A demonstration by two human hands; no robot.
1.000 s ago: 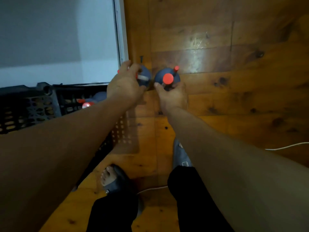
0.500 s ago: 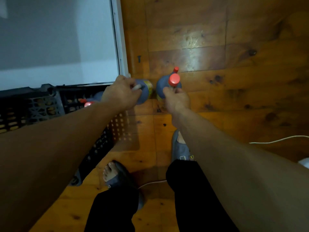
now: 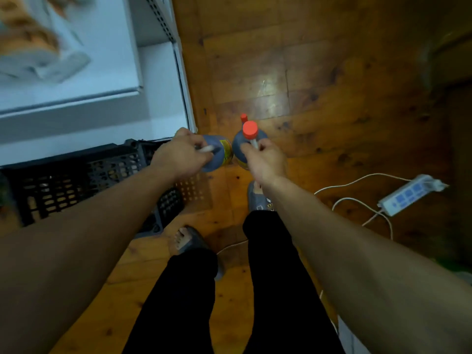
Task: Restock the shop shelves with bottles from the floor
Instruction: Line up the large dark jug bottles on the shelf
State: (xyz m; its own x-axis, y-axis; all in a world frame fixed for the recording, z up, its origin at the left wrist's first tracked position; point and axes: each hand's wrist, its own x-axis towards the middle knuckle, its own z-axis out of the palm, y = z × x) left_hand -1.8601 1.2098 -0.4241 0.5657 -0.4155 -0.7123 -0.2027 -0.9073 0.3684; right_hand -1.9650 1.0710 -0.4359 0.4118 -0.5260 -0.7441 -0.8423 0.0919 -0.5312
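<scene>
The left hand curls around the white handle of a dark bottle with a yellow label; the hand hides the cap. The right hand grips the handle of a second dark bottle with a red cap, just beside the first one and above the wooden floor. A smaller red cap shows behind it, its body hidden. The black crate is partly covered by the left arm. Goods on the white shelf are too blurred to name.

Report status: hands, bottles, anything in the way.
Left hand grips dark bottle by handle. Right hand grips red-capped bottle. Black crate at left, power strip on floor right.
</scene>
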